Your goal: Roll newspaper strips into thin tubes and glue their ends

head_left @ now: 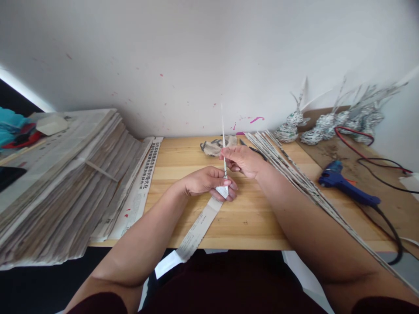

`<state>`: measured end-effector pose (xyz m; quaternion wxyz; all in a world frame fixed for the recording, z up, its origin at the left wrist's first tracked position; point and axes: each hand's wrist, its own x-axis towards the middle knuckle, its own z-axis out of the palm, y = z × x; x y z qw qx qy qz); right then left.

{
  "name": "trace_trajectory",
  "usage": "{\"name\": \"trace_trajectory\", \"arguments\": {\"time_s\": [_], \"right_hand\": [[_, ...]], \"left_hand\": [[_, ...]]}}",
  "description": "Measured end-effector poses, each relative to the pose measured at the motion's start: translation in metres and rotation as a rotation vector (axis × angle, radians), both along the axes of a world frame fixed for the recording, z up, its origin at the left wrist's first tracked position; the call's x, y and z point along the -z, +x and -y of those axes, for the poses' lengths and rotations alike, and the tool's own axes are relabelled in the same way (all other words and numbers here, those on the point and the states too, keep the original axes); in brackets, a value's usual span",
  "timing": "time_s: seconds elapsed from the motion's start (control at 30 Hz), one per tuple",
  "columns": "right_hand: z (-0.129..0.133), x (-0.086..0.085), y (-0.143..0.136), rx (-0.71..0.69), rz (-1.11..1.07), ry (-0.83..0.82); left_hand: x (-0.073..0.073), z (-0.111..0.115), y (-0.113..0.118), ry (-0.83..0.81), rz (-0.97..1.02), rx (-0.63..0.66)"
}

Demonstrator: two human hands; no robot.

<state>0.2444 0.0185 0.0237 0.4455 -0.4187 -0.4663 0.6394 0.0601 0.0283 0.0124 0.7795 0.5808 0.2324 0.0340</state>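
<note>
A newspaper strip (199,226) runs from my hands down over the table's front edge, its upper end rolled into a thin paper tube (224,131) that points up. My left hand (212,183) is closed on the strip where it turns into the tube, thumb on top and fingers underneath. Above it, my right hand (244,159) pinches the tube partway up between thumb and fingertips. Behind my hands, near the wall, lies a crumpled beige cloth (218,146). Part of a dark-handled tool (258,152) shows behind my right hand; its kind is hidden.
A tall stack of newspaper strips (75,187) stands at left. Several finished paper tubes (294,174) lie under my right forearm. On the right are a blue glue gun (347,187) with its cord, a red and black cable (353,148) and several woven paper figures (327,126) by the wall.
</note>
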Motion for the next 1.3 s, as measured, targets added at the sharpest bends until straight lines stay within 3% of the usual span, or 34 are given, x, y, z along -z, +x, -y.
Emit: {"name": "trace_trajectory", "arguments": {"time_s": [0.07, 0.13, 0.33, 0.67, 0.87, 1.1, 1.3], "right_hand": [[0.001, 0.001, 0.004, -0.155, -0.032, -0.013], [0.002, 0.003, 0.008, -0.22, -0.058, -0.014], [-0.002, 0.01, 0.005, -0.129, -0.03, -0.011], [0.0, 0.003, -0.006, 0.138, 0.073, 0.023], [0.001, 0.003, 0.004, -0.15, 0.002, 0.027], [-0.002, 0.005, -0.001, 0.058, 0.056, -0.007], [-0.002, 0.004, 0.004, -0.048, -0.044, 0.005]], "left_hand": [[-0.001, -0.001, -0.001, -0.017, 0.021, -0.028], [-0.002, -0.001, -0.001, -0.036, 0.038, -0.043], [-0.007, 0.001, 0.0, -0.035, 0.023, -0.045], [-0.006, 0.001, 0.001, -0.006, -0.002, -0.071], [-0.008, 0.001, 0.001, -0.043, 0.037, -0.111], [-0.001, 0.001, 0.003, -0.056, 0.049, -0.09], [0.001, 0.0, 0.003, -0.078, 0.049, -0.087]]}}
